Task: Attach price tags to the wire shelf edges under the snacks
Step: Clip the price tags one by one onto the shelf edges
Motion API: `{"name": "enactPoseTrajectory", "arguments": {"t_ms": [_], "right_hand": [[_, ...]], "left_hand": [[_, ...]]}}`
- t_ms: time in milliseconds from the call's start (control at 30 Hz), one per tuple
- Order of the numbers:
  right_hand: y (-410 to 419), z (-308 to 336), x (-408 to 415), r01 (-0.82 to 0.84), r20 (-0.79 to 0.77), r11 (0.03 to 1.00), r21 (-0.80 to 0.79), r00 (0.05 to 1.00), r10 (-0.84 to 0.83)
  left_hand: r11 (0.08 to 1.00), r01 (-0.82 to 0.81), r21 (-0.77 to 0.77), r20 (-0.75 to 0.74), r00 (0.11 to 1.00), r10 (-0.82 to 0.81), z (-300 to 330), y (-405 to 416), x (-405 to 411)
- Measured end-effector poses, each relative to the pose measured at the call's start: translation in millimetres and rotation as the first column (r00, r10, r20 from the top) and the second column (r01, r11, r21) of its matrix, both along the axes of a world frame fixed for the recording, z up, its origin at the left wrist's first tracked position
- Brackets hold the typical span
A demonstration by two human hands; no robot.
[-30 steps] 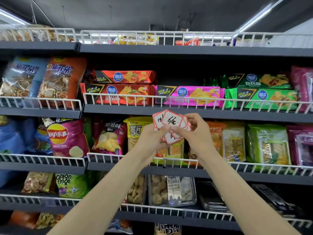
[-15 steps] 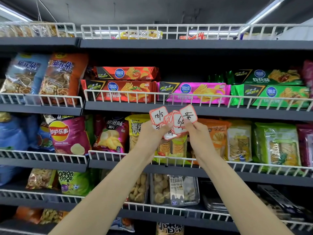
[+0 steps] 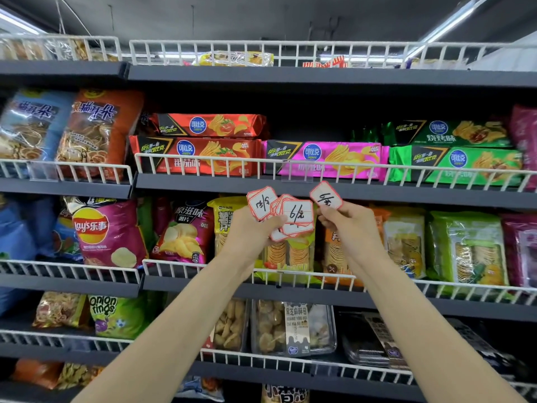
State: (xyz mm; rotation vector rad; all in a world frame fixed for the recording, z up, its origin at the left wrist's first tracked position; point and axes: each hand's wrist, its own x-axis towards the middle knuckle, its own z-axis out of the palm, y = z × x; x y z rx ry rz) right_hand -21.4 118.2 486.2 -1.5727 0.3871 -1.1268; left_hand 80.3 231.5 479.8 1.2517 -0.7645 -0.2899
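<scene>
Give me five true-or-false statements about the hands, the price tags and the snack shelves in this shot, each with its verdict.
1. The right hand pinches a single price tag. True.
2. The left hand holds nothing. False: it grips a fanned stack of tags.
3. The single tag is already fixed to the wire shelf edge. False: it is held in the air just below that shelf, apart from the wire.
4. The pink chip pack lies between a red pack and a green pack. True.
5. The Lay's bag stands on the top shelf. False: it stands one shelf below the long chip packs, at the left.
</scene>
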Motion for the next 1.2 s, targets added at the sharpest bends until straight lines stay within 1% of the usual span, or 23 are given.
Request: {"name": "enactPoseTrajectory", "arguments": {"t_ms": [67, 133, 167, 233, 300, 367, 433, 533, 567, 633, 667, 700, 800, 867, 967, 1033, 1100, 1133, 1200], "right_hand": [[-3, 4, -4, -0.008, -0.034, 0.999, -0.036, 0.999, 0.006], [-3, 7, -5, -0.101, -0.123, 0.993, -0.065, 0.988, 0.092], [-1, 9, -6, -0.142, -0.174, 0.985, -0.093, 0.977, 0.124], [2, 10, -5, -0.173, -0.226, 0.967, -0.188, 0.966, 0.128], [3, 11, -4, -0.156, -0.231, 0.945, -0.288, 0.969, 0.089], [2, 10, -3, -0.132, -0.222, 0.925, -0.356, 0.973, 0.054], [1, 9, -3, -0.106, -0.194, 0.928, -0.358, 0.980, 0.037], [0, 6, -2, -0.082, -0.131, 0.948, -0.308, 0.990, 0.043], [0, 5, -3, -0.070, -0.126, 0.939, -0.336, 0.992, 0.029], [2, 5, -4, -0.014, -0.148, 0.894, -0.447, 0.987, -0.059], [2, 5, -4, 0.012, -0.147, 0.886, -0.464, 0.985, -0.091], [2, 6, -4, 0.015, -0.140, 0.896, -0.443, 0.986, -0.086], [-1, 7, -2, -0.058, -0.096, 0.948, -0.313, 0.995, 0.029], [-2, 6, 0, -0.083, -0.062, 0.963, -0.256, 0.996, 0.069], [-9, 2, 5, 0.003, -0.047, 0.955, -0.295, 0.999, -0.017], [-12, 2, 6, 0.057, 0.000, 0.955, -0.290, 0.998, -0.060], [-13, 2, 4, 0.094, -0.005, 0.932, -0.351, 0.995, -0.103], [-12, 2, 4, 0.080, -0.033, 0.920, -0.384, 0.994, -0.100], [-8, 2, 3, 0.021, -0.090, 0.928, -0.373, 0.994, -0.059]], "left_hand": [[1.000, -0.002, 0.000, -0.003, 1.000, 0.002, 1, 2, 2], [1.000, -0.003, 0.004, -0.005, 1.000, 0.003, 2, 3, 3], [1.000, -0.002, 0.006, -0.003, 1.000, 0.003, 2, 2, 3], [1.000, -0.003, 0.007, 0.008, 1.000, 0.003, 3, 2, 2], [1.000, -0.002, 0.003, 0.024, 1.000, 0.002, 4, 1, 0], [1.000, -0.008, 0.000, 0.035, 0.999, 0.008, 5, 2, 0], [1.000, -0.017, -0.005, 0.035, 0.999, 0.017, 4, 2, -1], [1.000, -0.022, -0.002, 0.037, 0.999, 0.022, 3, 2, -1], [1.000, -0.023, -0.001, 0.038, 0.999, 0.023, 3, 2, -2], [1.000, -0.017, 0.001, 0.037, 0.999, 0.017, 4, 2, -1], [1.000, -0.010, -0.001, 0.035, 0.999, 0.010, 4, 3, -1], [1.000, 0.001, -0.003, 0.034, 0.999, -0.001, 4, 4, -1], [0.999, 0.042, -0.022, 0.024, 0.999, -0.041, 2, 7, 1], [0.999, 0.041, -0.026, 0.025, 0.999, -0.041, 2, 8, 2], [0.999, 0.017, -0.032, 0.029, 0.999, -0.017, 1, 9, 2], [0.999, -0.003, -0.034, 0.022, 1.000, 0.004, 2, 9, 4], [0.999, -0.017, -0.039, 0.010, 1.000, 0.018, 3, 11, 5], [0.999, -0.022, -0.045, 0.001, 1.000, 0.022, 3, 11, 5], [0.998, -0.029, -0.049, -0.009, 1.000, 0.029, 4, 11, 6]]}}
